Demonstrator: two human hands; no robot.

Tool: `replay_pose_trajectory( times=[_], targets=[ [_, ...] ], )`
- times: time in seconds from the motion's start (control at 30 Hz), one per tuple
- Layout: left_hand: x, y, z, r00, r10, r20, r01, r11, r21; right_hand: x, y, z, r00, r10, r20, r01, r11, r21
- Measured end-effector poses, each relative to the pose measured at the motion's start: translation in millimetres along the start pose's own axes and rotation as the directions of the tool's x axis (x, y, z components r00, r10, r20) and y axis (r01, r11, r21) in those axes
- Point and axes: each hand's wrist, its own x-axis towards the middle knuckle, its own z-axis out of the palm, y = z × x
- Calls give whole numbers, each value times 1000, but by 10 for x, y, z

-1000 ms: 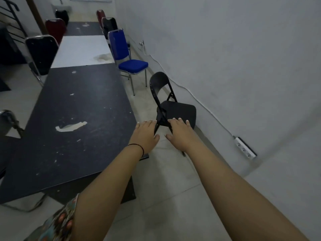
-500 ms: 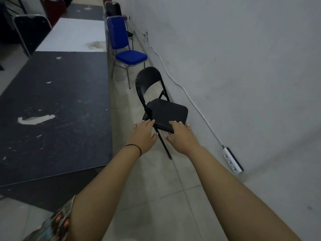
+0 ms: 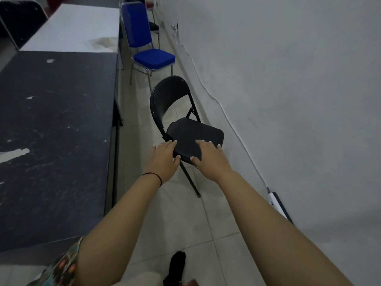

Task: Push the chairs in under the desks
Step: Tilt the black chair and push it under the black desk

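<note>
A black folding chair (image 3: 198,131) stands in the aisle between the dark desk (image 3: 51,131) and the wall, its seat turned toward the wall and away from the desk. My left hand (image 3: 164,159) lies with straight fingers at the seat's near left corner, thumb against the front edge. My right hand (image 3: 210,159) rests flat on the near part of the seat, thumb at the front edge. Farther along the aisle a blue padded chair (image 3: 153,57) stands out from the white desk (image 3: 72,29).
The grey wall (image 3: 288,100) runs close on the right, with a white cable (image 3: 208,93) along its foot and a power strip (image 3: 278,203) on the floor. Another dark chair (image 3: 18,17) stands at the far left. My foot in a black sock (image 3: 176,265) is on the tiles.
I have moved forward along the aisle; both outstretched hands have come onto the black chair's seat. The chair itself has not visibly moved.
</note>
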Motion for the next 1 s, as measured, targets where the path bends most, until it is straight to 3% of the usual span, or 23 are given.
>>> replay_pose_trajectory(
  times=[0.27, 0.6, 0.83, 1.0],
  targets=[
    [941, -46, 52, 996, 5, -91, -3, 1000, 24, 956, 286, -97, 999, -15, -29, 17, 998, 69],
    [1828, -36, 379, 987, -119, -112, 114, 992, -53, 1927, 811, -193, 996, -64, 67, 62, 998, 32],
    [2554, 96, 528, 944, -271, -188, 257, 962, -96, 2845, 1231, -377, 964, -214, 155, 225, 973, -54],
    [2994, 183, 661, 900, -354, -255, 337, 935, -109, 3390, 1393, -486, 931, -337, 139, 347, 936, -57]
  ],
)
